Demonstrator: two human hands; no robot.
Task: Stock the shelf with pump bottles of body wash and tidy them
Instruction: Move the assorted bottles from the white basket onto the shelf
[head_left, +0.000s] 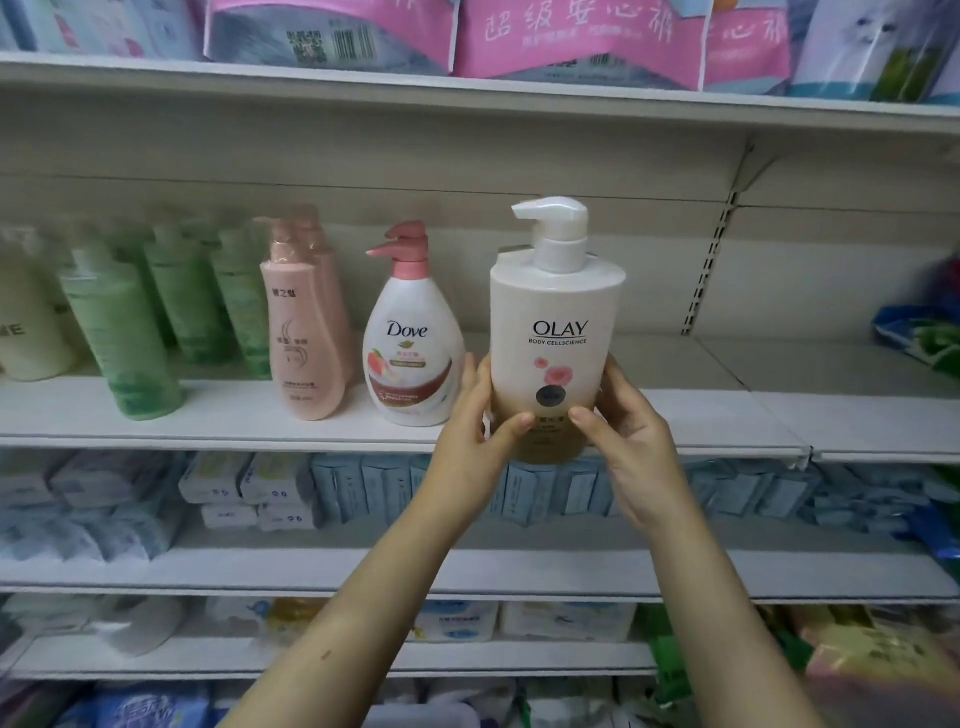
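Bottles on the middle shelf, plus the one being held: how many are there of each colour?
Green bottles: 3 clear; blur may hide more behind.
Pink bottles: 2, one behind the other.
White or cream: 3, the cut-off cream bottle, the Dove bottle and the held Olay bottle.
Total: 8.

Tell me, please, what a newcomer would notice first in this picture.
The white Olay bottle stands out first: the left hand and the right hand grip its lower part, upright at the centre, by the front edge of the shelf. On the shelf to its left stand a Dove bottle, a pink bottle and green bottles.
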